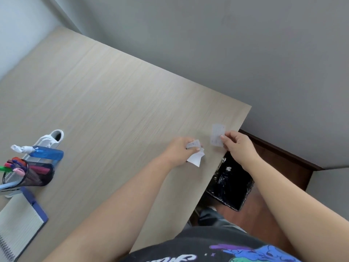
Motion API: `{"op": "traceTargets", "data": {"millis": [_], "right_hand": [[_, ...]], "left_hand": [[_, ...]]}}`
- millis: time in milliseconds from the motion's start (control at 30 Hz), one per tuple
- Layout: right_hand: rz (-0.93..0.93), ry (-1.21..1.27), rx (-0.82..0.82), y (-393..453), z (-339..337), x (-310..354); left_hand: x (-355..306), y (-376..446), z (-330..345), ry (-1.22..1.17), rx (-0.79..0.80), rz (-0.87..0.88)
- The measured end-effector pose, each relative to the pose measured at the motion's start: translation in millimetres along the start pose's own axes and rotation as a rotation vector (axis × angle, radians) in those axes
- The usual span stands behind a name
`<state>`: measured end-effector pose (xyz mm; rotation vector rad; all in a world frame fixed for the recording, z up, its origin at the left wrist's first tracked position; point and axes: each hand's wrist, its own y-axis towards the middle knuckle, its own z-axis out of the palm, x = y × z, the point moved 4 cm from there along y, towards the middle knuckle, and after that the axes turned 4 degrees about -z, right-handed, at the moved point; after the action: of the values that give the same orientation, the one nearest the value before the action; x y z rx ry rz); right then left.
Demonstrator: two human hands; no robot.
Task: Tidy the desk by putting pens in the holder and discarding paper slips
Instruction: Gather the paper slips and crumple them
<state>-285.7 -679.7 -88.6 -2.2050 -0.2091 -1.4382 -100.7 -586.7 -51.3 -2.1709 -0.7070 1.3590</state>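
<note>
My left hand [179, 151] is closed around a few crumpled white paper slips [196, 157] near the desk's right edge. To its right, my right hand [237, 144] pinches a flat white paper slip [217, 136] between thumb and fingers, just above the desk corner. A black mesh pen holder [32, 175] stands at the far left of the desk with several coloured pens [15, 165] in it. Below the desk's right edge sits a bin lined with a black bag [230, 186], right under my right wrist.
The light wooden desk [113, 101] ends at a corner by my right hand. At the left lie a white and blue stapler [46, 148], a blue-edged lined notepad [20, 224] and a spiral notebook [5, 246]. A grey wall is behind; brown floor lies beyond the bin.
</note>
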Motion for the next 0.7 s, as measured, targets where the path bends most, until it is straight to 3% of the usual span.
{"op": "traceTargets", "data": {"millis": [133, 267, 500, 700], "right_hand": [[0.170, 0.067, -0.238, -13, -54, -46], [0.351, 0.103, -0.328, -37, -78, -100], [0.530, 0.014, -0.301, -73, -72, -144], [0.583, -0.008, -0.244, -75, -64, -166]], "left_hand": [[-38, 9, 66, 0.055, 0.087, 0.129], [-66, 22, 115, 0.303, 0.041, 0.238], [-70, 53, 177, 0.722, 0.122, 0.235], [-53, 74, 193, 0.797, 0.127, 0.083]]}}
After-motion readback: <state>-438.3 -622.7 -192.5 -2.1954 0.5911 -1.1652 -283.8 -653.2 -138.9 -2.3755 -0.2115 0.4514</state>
